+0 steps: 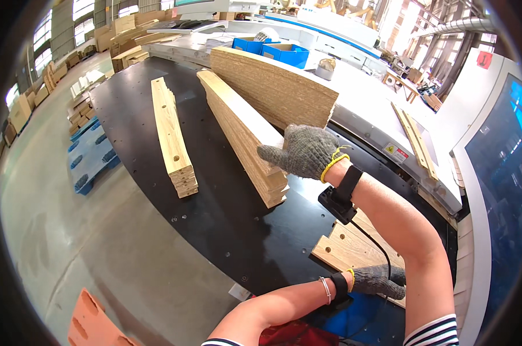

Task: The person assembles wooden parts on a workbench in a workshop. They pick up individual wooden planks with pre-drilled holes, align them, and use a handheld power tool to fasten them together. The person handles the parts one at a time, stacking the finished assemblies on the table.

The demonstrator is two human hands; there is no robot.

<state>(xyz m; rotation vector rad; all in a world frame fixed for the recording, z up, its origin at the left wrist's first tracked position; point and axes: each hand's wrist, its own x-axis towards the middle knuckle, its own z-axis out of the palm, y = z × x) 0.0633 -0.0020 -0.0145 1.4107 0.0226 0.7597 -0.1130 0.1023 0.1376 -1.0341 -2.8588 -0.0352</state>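
My right hand point(311, 151), in a grey knit glove with a yellow cuff, is at the near end of a long stack of wooden strips point(244, 127). Its thumb lies along the stack's left side, and the other fingers close over the top and far side, partly hidden. At lower right, my left hand point(377, 281), gloved the same way, rests with stretched fingers at the near edge of drilled wooden boards point(344, 239). A black device point(337, 205) is strapped to my right wrist, with a cable hanging down past my left hand.
A narrow stack of drilled strips point(171, 138) lies on the black table point(215, 230). Behind stands a broad stack of boards point(272, 81). Blue bins point(287, 55) and a tape roll point(325, 69) sit farther back. Two strips point(413, 138) lie on the machine. A blue pallet point(94, 153) is at left.
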